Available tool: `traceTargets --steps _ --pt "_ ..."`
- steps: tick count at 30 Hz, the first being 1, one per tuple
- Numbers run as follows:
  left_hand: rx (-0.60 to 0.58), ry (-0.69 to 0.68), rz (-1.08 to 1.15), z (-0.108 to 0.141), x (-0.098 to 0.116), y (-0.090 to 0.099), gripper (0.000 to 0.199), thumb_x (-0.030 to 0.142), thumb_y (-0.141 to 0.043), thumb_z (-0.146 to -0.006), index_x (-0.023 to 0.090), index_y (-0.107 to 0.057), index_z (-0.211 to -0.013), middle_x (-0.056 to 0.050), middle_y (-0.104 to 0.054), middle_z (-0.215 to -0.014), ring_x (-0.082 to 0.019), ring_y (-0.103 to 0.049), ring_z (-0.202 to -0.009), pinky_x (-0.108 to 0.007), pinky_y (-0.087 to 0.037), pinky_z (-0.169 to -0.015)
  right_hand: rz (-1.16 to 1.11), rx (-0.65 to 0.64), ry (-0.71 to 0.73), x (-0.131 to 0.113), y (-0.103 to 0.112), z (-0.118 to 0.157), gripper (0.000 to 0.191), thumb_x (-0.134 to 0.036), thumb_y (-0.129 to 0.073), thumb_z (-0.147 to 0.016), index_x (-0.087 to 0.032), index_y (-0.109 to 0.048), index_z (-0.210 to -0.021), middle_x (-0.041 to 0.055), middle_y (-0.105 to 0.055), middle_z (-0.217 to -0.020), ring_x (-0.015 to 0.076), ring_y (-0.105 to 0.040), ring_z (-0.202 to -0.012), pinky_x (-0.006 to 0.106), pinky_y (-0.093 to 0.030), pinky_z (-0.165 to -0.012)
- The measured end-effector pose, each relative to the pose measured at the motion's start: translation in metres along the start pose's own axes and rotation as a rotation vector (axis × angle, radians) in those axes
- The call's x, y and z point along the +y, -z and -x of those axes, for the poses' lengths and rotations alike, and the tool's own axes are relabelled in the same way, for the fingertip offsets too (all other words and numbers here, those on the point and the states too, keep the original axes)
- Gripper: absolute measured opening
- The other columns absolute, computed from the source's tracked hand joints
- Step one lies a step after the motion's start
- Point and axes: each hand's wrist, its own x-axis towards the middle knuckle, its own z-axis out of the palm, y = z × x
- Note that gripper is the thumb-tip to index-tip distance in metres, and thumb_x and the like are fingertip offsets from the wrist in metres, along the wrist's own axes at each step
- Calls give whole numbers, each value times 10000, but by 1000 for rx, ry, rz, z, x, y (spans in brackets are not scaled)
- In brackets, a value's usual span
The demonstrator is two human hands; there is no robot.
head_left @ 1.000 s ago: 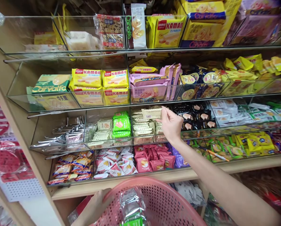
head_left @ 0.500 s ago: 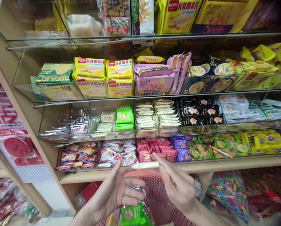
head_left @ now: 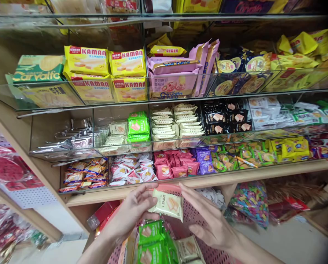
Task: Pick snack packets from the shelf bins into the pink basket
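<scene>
My left hand [head_left: 139, 207] pinches the left edge of a cream-coloured snack packet [head_left: 168, 204], thumb on top, its printed face turned up. Just right of the packet, my right hand [head_left: 207, 220] has its fingers stretched out and apart, holding nothing. Both hands are over a pink perforated basket [head_left: 198, 220]. Inside the basket are green packets [head_left: 153, 242] and cream packets [head_left: 190, 249].
Glass-fronted shelves rise ahead, with yellow wafer packs [head_left: 88, 60], pink-purple packs [head_left: 172, 82], rows of cream packets [head_left: 190, 121] and red packets [head_left: 177, 165]. A wooden shelf edge [head_left: 98, 196] lies just beyond the basket. A bag of colourful pieces [head_left: 249, 201] stands at the right.
The cream packet has turned from edge-on to face-up and is now in my left hand's grip. My right hand has come off it. The view has shifted, showing more of the basket.
</scene>
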Motion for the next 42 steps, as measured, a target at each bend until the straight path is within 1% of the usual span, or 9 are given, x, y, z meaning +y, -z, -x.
traceTargets --steps 5,12,17,21,24,27,30,36,42 --pt "-54 -30 -144 -9 -11 -8 613 403 -729 -701 232 -500 -1243 -50 -591 -1025 -148 -602 -832 -294 -563 -680 -79 -252 -472 -16 8 -12 877 -462 -623 -763 -228 -157 -1468 123 -296 -1484 285 -299 -1345 489 -335 -1075" --pt "-133 -48 -248 -13 -26 -24 626 483 -685 -711 218 -505 -1249 -71 -617 -1043 -178 -614 -843 -288 -553 -657 -170 -475 -692 -29 1 -15 773 -228 -550 -791 -280 -172 -1464 28 -322 -1482 207 -303 -1345 408 -283 -1112" --pt "-60 -180 -403 -19 -15 -12 566 523 -600 -769 178 -526 -1212 -91 -649 -1029 -182 -625 -840 -272 -530 -644 -150 -548 -748 -15 4 -2 797 -183 -563 -758 -241 -194 -1462 52 -327 -1479 218 -289 -1352 416 -255 -1117" --pt "85 -261 -544 -32 -5 20 470 530 -554 -791 153 -590 -1070 -81 -665 -979 -182 -646 -802 -286 -521 -661 -85 -785 -769 -7 3 21 783 -115 -582 -703 -220 -308 -1429 98 -410 -1427 294 -309 -1333 514 -195 -1110" --pt "102 -283 -681 -44 -9 41 421 520 -535 -795 138 -624 -945 -59 -679 -822 -192 -644 -764 -299 -513 -669 -49 -945 -732 -7 -8 37 795 -71 -588 -667 -201 -345 -1413 133 -425 -1410 339 -313 -1320 552 -207 -1085" --pt "119 -355 -846 -53 -19 49 391 487 -503 -813 134 -650 -894 -81 -701 -848 -213 -636 -823 -319 -495 -758 0 -988 -656 -8 -27 47 787 -68 -610 -630 -179 -397 -1379 152 -513 -1323 362 -383 -1260 554 -265 -1044" --pt "80 -376 -931 -63 -27 49 421 469 -462 -837 121 -664 -958 -110 -707 -956 -231 -634 -901 -320 -489 -794 17 -1014 -628 -7 -42 49 762 -63 -619 -600 -167 -447 -1335 154 -580 -1224 361 -440 -1198 542 -312 -1003" --pt "-22 -379 -1109 -85 -36 51 427 450 -423 -872 127 -669 -1006 -123 -689 -1051 -234 -625 -975 -319 -471 -847 -29 -1108 -657 -4 -55 48 875 -14 -628 -521 -157 -402 -1355 175 -539 -1268 350 -436 -1218 509 -318 -1006" --pt "-202 -473 -1245 -89 -36 41 413 452 -391 -903 179 -656 -1066 -94 -680 -1095 -225 -615 -1004 -305 -444 -886 55 -1174 -517 2 -75 55 715 -151 -715 -570 -136 -499 -1252 197 -565 -1200 359 -510 -1128 521 -397 -922"
